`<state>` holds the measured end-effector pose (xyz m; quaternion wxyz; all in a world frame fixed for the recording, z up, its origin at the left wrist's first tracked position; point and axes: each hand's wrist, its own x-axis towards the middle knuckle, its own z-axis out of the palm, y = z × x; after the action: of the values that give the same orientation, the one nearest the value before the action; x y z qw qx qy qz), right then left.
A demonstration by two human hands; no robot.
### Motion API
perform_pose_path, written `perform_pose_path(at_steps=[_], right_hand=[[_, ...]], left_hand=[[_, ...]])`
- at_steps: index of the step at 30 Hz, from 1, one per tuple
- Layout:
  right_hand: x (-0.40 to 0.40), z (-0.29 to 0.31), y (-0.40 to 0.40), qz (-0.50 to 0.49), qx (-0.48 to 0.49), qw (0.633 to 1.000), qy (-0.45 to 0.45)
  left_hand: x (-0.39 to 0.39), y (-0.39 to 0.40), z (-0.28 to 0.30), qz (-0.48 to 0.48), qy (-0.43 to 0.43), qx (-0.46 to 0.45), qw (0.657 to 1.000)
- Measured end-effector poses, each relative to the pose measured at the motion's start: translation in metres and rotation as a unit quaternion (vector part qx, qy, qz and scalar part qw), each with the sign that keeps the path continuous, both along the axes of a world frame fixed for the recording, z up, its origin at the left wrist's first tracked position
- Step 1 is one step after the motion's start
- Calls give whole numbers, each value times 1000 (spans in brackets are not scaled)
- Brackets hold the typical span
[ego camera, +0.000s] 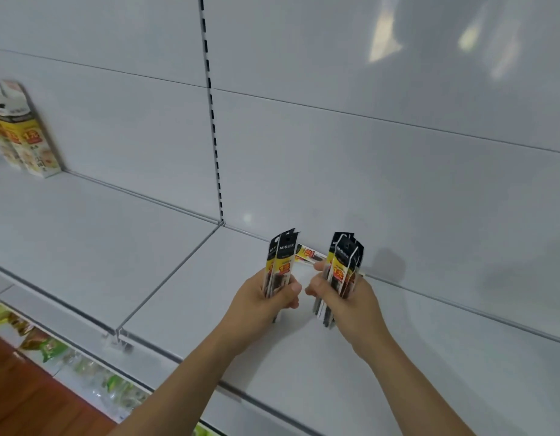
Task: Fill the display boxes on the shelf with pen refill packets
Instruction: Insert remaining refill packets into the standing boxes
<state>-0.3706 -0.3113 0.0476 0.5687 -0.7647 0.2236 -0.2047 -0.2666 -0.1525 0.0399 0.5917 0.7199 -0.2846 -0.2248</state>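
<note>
Far left: display box [27, 136], pkts inside

Refill packets [280, 265] read "M&G", probably; display box [33, 143] shows "1元"

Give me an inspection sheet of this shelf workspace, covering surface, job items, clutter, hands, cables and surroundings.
Surface: white shelf, split by a thin wire divider.
Job's things: one bunch of refill packets in the left hand, another bunch in the right; a packet lying flat by the back wall; display boxes at far left.
Clutter: nothing seen.
Grippers: left hand and right hand each grip their bunch upright.
Cables: nothing seen.
Surroundings: white back panel with a slotted upright; blurred packaged goods on a lower shelf.
</note>
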Motion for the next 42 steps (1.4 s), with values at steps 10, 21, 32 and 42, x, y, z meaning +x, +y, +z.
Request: perform_pose_path(at_steps=[10, 21, 32, 42], right_hand=[[6, -7, 21, 40, -4, 999, -22], [32, 22, 108, 57, 33, 998, -23], [137, 25, 318, 110, 17, 994, -22], [263, 17, 443, 191, -12, 981, 24]], left_hand=[[-7, 17, 2, 86, 13, 14, 996], [9, 95, 13, 89, 123, -98, 984], [88, 312, 19, 154, 159, -149, 964], [180, 449, 17, 280, 164, -135, 936]])
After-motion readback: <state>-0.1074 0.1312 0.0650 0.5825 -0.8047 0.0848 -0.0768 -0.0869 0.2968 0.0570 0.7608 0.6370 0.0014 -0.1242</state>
